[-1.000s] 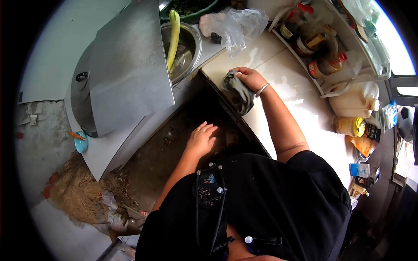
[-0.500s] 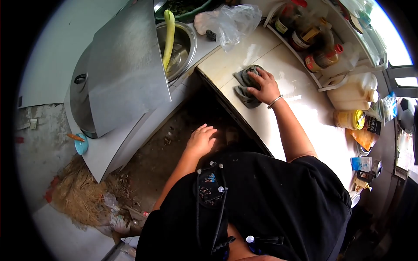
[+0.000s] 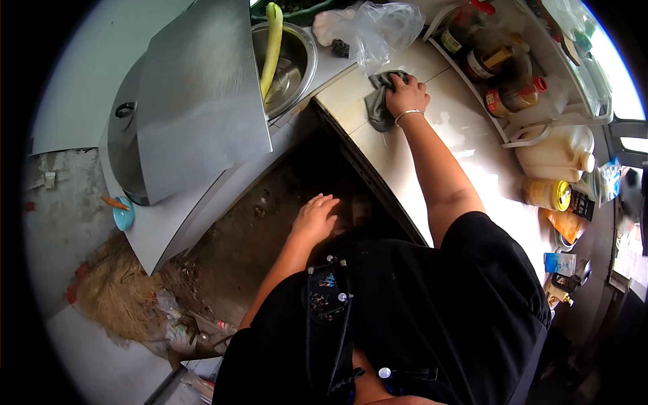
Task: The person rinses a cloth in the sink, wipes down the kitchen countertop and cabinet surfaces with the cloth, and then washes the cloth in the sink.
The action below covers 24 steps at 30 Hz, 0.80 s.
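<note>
A dark grey-green cloth (image 3: 380,110) lies bunched on the pale tiled counter (image 3: 442,125), near its far left corner. My right hand (image 3: 408,96), with a bracelet at the wrist, presses down on the cloth with curled fingers. Part of the cloth is hidden under the palm. Away from the counter, my left hand (image 3: 316,217) hangs over the dark floor gap with its fingers stretched out and nothing in them.
A long pale green vegetable (image 3: 271,50) leans in the steel sink (image 3: 310,57). Beside it lies a clear plastic bag (image 3: 374,34). Bottles stand in a white rack (image 3: 503,131), with a large jug (image 3: 557,152) and a yellow-lidded jar (image 3: 545,194) nearby. A metal sheet (image 3: 202,101) stands at left.
My right hand has moved the cloth forward, toward the plastic bag, and its fingers have curled more. My left hand stays nearly in place. The view has shifted slightly.
</note>
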### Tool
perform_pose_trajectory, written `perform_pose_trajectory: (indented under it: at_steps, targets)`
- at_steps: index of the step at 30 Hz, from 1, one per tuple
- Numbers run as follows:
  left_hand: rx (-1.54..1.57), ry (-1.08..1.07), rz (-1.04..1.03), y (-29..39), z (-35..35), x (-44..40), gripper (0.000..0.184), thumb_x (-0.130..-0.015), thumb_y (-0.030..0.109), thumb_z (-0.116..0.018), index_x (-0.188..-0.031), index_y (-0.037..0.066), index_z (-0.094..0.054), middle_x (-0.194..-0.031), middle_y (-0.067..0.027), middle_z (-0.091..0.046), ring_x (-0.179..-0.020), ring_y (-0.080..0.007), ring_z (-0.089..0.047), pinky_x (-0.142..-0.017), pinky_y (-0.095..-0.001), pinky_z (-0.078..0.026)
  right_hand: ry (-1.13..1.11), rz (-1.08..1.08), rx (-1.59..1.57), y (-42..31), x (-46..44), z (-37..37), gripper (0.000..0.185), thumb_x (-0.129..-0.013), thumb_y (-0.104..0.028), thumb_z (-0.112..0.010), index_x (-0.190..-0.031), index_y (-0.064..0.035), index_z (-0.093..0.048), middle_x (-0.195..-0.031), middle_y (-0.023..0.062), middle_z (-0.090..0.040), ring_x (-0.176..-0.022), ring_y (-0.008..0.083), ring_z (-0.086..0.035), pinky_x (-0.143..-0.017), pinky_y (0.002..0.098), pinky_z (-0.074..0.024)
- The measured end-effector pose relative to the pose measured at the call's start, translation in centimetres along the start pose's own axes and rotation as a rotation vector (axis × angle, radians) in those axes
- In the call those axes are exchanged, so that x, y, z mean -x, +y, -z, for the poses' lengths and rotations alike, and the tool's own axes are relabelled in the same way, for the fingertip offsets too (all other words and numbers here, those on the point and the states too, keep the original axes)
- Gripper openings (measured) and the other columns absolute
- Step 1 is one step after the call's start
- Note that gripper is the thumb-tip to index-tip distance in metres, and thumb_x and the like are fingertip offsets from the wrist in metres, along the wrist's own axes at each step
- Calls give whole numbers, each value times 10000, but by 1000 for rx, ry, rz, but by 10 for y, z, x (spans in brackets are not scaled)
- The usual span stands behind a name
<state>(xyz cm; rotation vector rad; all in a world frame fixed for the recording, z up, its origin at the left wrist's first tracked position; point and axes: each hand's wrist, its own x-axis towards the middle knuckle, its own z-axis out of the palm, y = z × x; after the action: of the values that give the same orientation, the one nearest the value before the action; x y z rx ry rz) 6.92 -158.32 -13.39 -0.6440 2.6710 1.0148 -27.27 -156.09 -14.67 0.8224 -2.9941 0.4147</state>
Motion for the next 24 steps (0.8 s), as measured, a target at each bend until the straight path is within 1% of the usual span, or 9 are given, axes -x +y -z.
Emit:
perform_pose_trajectory:
  at_steps: [3, 5, 8, 11, 15, 20, 22, 23, 24]
  targets:
    - [25, -12, 34, -4, -4, 4, 402, -798, 159, -626, -1191, 121, -553, -1283, -72, -508, -1254, -264, -401, -1031, -374, -346, -232, 93, 125, -45, -13, 3, 357, -798, -286, -514, -1145, -290, -596, -1149, 96, -529, -1089, 285, -475, -884, 433, -392]
    - [43, 4, 19, -7, -8, 7, 388, -797, 157, -625, -1178, 120, -563, -1269, -73, -520, -1242, -263, -416, -1023, -377, -355, -314, 169, 60, -76, -6, -5, 347, -814, -254, -488, -1144, -253, -597, -1146, 105, -529, -1080, 284, -490, -888, 425, -397]
    - [65, 12, 19, -14, -6, 13, 379, -795, 155, -625, -1167, 112, -567, -1240, -83, -540, -1214, -275, -444, -1005, -380, -374, -337, 163, 46, -109, 14, -7, 347, -826, -224, -463, -1145, -166, -587, -1099, 122, -536, -1043, 280, -525, -862, 417, -412]
    - [80, 67, 20, -22, -3, 19, 379, -792, 153, -625, -1164, 109, -567, -1208, -96, -559, -1184, -289, -469, -986, -384, -392, -355, 185, -46, -119, 28, -9, 341, -827, -219, -459, -1139, -169, -588, -1099, 139, -536, -1050, 286, -526, -858, 414, -415]
    - [97, 65, 68, -25, 1, 24, 379, -794, 155, -623, -1166, 112, -566, -1188, -108, -567, -1169, -297, -479, -976, -386, -399, -425, 197, -43, -134, 35, -9, 338, -823, -220, -462, -1132, -162, -586, -1094, 143, -545, -1010, 292, -564, -835, 399, -440]
    - [59, 19, 80, -19, 2, 26, 373, -801, 174, -619, -1167, 121, -567, -1175, -121, -568, -1149, -304, -490, -962, -393, -407, -458, 312, -49, -132, 38, -8, 350, -776, -235, -525, -1111, -158, -589, -1077, 152, -561, -977, 291, -589, -813, 392, -471]
    - [39, -6, 78, -15, -1, 25, 372, -802, 177, -618, -1167, 124, -567, -1175, -123, -567, -1140, -306, -494, -957, -393, -410, -448, 378, -116, -126, 35, -5, 364, -752, -254, -546, -1106, -203, -616, -1050, 160, -576, -969, 295, -588, -817, 376, -475]
    - [18, -31, 77, -13, 0, 23, 371, -803, 180, -617, -1167, 127, -567, -1175, -125, -567, -1131, -308, -498, -951, -393, -414, -440, 372, -119, -122, 35, -2, 364, -752, -254, -546, -1106, -203, -616, -1050, 160, -576, -969, 295, -588, -817, 376, -475]
    - [9, -32, 69, -11, 1, 21, 371, -803, 180, -617, -1167, 127, -567, -1175, -125, -567, -1131, -308, -498, -951, -393, -414, -577, 470, -144, -120, 37, 4, 364, -742, -263, -555, -1098, -229, -630, -1028, 165, -583, -964, 302, -586, -820, 367, -474]
